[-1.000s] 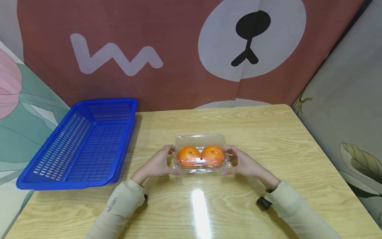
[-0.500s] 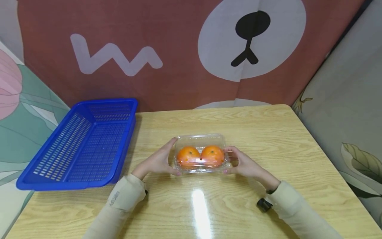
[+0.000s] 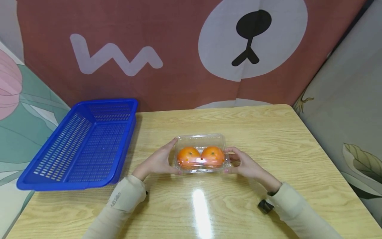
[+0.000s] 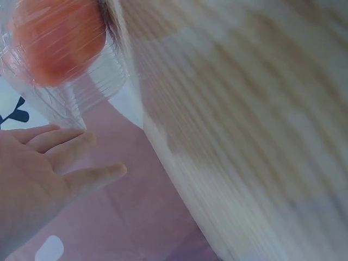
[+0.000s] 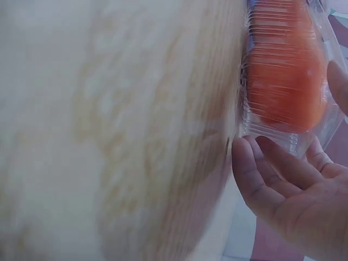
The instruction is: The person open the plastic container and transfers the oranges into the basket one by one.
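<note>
On the table lies a clear plastic fruit box (image 3: 200, 141), its lid down over two round orange fruits (image 3: 212, 156); leaf-like stem marks show on top. At the box's left end my left hand (image 3: 159, 161) has its thumb by the near corner and a finger stretched to the far corner. In the left wrist view its fingers (image 4: 70, 149) are fairly straight beside the box wall. My right hand (image 3: 246, 164) holds the right end, fingers bent against the side and thumb at the near corner. The right wrist view shows the curled fingers (image 5: 272, 168) touching the box's lower edge.
A blue perforated plastic basket (image 3: 120, 166) stands at the left of the wooden table (image 3: 250, 122), with nothing seen inside. Behind the table hangs a brown cloth (image 3: 173, 86) with a bear print. A patterned cloth (image 3: 337, 109) borders the right side.
My left hand's fingers have straightened, with one stretched from the box's left side up to its far corner. The box and my right hand have stayed in nearly the same place.
</note>
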Demonstrator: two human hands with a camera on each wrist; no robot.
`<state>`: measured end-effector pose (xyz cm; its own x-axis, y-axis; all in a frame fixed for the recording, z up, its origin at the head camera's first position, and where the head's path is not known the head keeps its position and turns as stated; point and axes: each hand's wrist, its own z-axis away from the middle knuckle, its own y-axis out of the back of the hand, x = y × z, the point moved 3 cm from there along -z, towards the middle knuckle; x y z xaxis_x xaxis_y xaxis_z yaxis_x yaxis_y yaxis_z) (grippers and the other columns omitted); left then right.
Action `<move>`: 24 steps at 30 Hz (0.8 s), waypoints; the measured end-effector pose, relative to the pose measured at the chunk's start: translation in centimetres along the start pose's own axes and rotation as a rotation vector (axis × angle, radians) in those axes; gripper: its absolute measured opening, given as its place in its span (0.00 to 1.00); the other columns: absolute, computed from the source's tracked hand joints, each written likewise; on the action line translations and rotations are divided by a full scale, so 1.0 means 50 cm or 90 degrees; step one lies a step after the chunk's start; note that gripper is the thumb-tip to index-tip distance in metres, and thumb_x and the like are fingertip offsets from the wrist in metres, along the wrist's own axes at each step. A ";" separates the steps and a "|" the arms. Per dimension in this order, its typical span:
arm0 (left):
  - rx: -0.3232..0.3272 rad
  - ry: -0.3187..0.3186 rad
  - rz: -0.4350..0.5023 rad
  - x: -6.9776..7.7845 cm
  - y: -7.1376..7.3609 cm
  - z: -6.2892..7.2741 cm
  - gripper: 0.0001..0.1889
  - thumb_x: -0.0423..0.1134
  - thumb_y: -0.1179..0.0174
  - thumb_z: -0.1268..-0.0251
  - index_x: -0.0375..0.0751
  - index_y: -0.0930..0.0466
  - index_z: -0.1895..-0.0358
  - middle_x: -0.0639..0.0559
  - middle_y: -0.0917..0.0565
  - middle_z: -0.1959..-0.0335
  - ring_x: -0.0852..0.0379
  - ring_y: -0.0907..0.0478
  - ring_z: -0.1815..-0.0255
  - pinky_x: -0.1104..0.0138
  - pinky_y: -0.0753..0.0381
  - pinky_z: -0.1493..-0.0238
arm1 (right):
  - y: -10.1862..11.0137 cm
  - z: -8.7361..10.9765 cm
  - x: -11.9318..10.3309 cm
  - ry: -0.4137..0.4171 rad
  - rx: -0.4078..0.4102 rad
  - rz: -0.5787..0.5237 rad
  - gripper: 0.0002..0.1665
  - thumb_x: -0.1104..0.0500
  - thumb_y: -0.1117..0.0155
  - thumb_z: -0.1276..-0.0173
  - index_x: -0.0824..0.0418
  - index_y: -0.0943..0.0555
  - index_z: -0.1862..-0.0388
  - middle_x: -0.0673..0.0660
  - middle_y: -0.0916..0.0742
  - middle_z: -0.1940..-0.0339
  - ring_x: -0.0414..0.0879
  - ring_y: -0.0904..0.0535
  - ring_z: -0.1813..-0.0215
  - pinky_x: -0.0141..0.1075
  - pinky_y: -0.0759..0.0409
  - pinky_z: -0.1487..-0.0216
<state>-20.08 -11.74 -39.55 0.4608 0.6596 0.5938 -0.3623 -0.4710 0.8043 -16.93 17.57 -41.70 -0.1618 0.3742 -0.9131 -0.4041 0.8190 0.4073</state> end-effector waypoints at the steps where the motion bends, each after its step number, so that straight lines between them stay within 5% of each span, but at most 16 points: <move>1: 0.001 0.000 0.000 0.000 0.000 0.000 0.63 0.54 0.26 0.66 0.34 0.59 0.29 0.37 0.52 0.30 0.41 0.49 0.32 0.52 0.47 0.35 | 0.000 0.001 -0.001 0.006 0.003 0.001 0.35 0.65 0.31 0.48 0.67 0.34 0.42 0.70 0.26 0.44 0.64 0.29 0.43 0.52 0.28 0.47; 8: -0.007 -0.009 0.003 -0.001 0.002 0.000 0.62 0.55 0.26 0.67 0.35 0.58 0.29 0.38 0.48 0.31 0.42 0.46 0.33 0.52 0.44 0.36 | 0.000 0.000 -0.008 0.021 0.006 -0.008 0.05 0.68 0.45 0.35 0.68 0.24 0.62 0.61 0.19 0.59 0.53 0.25 0.53 0.47 0.23 0.54; 13: -0.021 -0.007 -0.009 0.004 0.005 0.000 0.62 0.56 0.27 0.66 0.34 0.57 0.29 0.37 0.49 0.30 0.40 0.46 0.33 0.51 0.44 0.36 | 0.002 -0.002 -0.009 0.031 -0.004 0.009 0.05 0.68 0.46 0.34 0.65 0.22 0.65 0.57 0.18 0.60 0.54 0.27 0.49 0.53 0.32 0.44; 17: -0.025 -0.011 -0.012 0.006 0.006 0.000 0.62 0.56 0.27 0.65 0.33 0.57 0.30 0.37 0.49 0.30 0.40 0.47 0.33 0.50 0.45 0.36 | 0.004 0.000 -0.006 -0.014 0.009 -0.043 0.07 0.69 0.45 0.35 0.70 0.25 0.59 0.64 0.19 0.57 0.56 0.25 0.50 0.50 0.24 0.53; 24: -0.005 -0.021 -0.012 0.007 0.003 0.006 0.62 0.55 0.27 0.65 0.32 0.57 0.30 0.36 0.49 0.30 0.42 0.48 0.32 0.53 0.46 0.35 | 0.007 0.002 -0.007 -0.102 0.040 -0.112 0.25 0.70 0.45 0.36 0.73 0.40 0.42 0.71 0.22 0.54 0.49 0.21 0.64 0.46 0.19 0.65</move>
<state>-19.75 -11.74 -39.23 0.4941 0.6485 0.5790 -0.3594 -0.4541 0.8153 -16.94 17.78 -41.23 0.0530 0.2842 -0.9573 -0.3563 0.9009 0.2477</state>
